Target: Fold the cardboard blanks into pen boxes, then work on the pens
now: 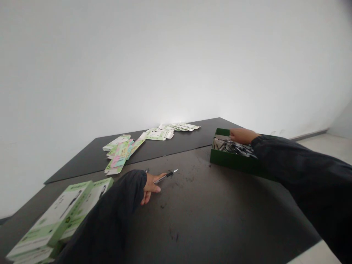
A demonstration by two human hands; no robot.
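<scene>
My left hand [150, 186] is low over the dark table, holding a pen [166, 176] between its fingers. The pen has a clear barrel, a dark grip and a pointed tip aimed right and away from me. My right hand [242, 135] reaches over the far side of a green box [232, 162]. Many loose dark and clear pens [238, 149] lie jumbled inside that box. The right fingers are curled down into it, and what they hold, if anything, is hidden.
Closed green-and-white pen boxes [59, 214] are stacked at the near left. Flattened cartons [159, 134] and pink and green printed ones [121, 154] lie along the table's far part. A white wall [165, 66] stands behind. A pale sheet-like corner [316, 253] shows at lower right.
</scene>
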